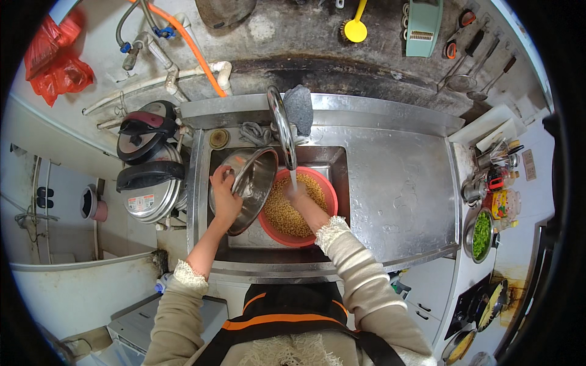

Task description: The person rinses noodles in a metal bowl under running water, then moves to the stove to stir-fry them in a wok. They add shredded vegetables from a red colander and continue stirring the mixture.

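Note:
My left hand grips a stainless steel basin, which is tilted on its side in the left part of the sink. Beside it, a red plastic colander holds a bed of yellow soybeans. My right hand is down at the beans, and water from the curved chrome faucet runs over it. Splashing water blurs its fingers, so I cannot see whether they hold any beans. The basin's rim comes close to the colander's left side.
A steel drainboard, wet with drops, extends right of the sink. Pot lids hang at the left. A grey cloth and a round lid lie behind the basin. Chopped greens fill a bowl on the right counter.

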The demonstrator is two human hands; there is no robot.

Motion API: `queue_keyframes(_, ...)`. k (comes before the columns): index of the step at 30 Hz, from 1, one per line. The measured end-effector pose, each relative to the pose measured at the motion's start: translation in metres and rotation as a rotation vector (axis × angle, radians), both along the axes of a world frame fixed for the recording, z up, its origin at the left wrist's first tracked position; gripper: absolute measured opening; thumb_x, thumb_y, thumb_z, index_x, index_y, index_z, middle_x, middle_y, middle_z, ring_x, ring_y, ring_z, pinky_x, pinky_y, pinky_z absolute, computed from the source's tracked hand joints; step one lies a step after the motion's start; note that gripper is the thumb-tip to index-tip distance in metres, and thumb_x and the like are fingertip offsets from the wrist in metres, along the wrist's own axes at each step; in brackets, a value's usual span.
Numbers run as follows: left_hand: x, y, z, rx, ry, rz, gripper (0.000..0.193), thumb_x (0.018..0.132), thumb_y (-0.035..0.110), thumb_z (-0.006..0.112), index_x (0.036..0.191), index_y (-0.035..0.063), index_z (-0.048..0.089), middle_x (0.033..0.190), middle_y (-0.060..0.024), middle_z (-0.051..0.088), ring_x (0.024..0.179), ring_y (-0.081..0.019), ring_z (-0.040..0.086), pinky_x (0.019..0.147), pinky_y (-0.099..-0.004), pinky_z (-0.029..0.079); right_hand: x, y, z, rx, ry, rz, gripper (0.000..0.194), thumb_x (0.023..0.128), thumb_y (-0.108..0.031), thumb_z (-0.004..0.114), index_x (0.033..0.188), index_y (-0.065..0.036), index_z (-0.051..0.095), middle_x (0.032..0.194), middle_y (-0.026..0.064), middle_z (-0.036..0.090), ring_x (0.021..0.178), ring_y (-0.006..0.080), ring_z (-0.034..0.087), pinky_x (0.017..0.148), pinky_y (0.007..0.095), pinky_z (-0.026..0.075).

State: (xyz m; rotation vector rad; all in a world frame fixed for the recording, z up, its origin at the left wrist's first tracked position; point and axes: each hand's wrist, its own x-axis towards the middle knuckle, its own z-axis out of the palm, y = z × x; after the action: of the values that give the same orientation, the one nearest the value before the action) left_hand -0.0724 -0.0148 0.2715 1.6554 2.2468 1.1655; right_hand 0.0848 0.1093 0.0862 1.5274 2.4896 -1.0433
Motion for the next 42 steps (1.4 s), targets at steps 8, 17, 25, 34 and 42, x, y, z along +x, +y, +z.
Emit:
queue_keyframes(8,-0.021,-0.003,-0.023,0.107,-0.190,0.142,0.027,0.054,-0.008,0.045,0.079,-0.0051,0.053,0.093,-0.0137,0.051,0.084,-0.0269,0.052,0.071,-0.0278,0.042,0.040,0.006,0.044,-0.036,0.157,0.191,0.044,0.072,-0.032,0.059,0.099,0.002,0.051,0.089,0.0183,0.060,0.084,0.0315,0.058,0.074,0.0353,0.047)
queue_keyframes(17,-0.023,-0.032,-0.084,-0.110,-1.160,0.229,0.030,0.054,-0.010,0.046,0.081,-0.0004,0.055,0.075,-0.0041,0.055,0.069,-0.0130,0.051,0.057,-0.0240,0.039,0.140,-0.002,0.067,-0.999,0.382,-0.380,0.036,0.075,-0.024,0.061,0.096,0.005,0.055,0.086,0.0105,0.061,0.078,0.0181,0.060,0.068,0.0309,0.052)
queue_keyframes(25,0.043,0.007,-0.094,-0.319,0.606,-0.143,0.049,0.071,0.003,0.049,0.119,0.0013,0.041,0.134,-0.0157,0.025,0.126,-0.0296,0.022,0.102,-0.0463,0.015,0.193,-0.055,0.133,-0.604,0.510,-0.691,0.021,0.071,-0.008,0.060,0.081,0.010,0.057,0.073,0.0114,0.060,0.062,0.0182,0.059,0.052,0.0284,0.052)
queue_keyframes(34,0.180,0.011,-0.135,-0.833,0.274,-0.682,0.062,0.087,0.050,0.017,0.135,0.0105,0.019,0.141,-0.0105,0.014,0.131,-0.0222,0.007,0.104,-0.0447,-0.005,0.194,-0.108,0.143,0.231,0.587,-0.753,0.021,0.072,-0.005,0.058,0.053,0.001,0.049,0.048,-0.0050,0.044,0.048,0.0041,0.038,0.041,0.0247,0.032)
queue_keyframes(42,0.119,0.061,-0.103,-0.429,0.429,-0.664,0.054,0.080,0.034,0.045,0.127,0.0090,0.035,0.135,-0.0121,0.028,0.126,-0.0239,0.025,0.102,-0.0478,0.015,0.226,-0.105,0.122,0.199,0.738,-0.898,0.020,0.073,-0.002,0.055,0.054,-0.002,0.049,0.052,-0.0061,0.045,0.049,0.0022,0.036,0.043,0.0217,0.030)
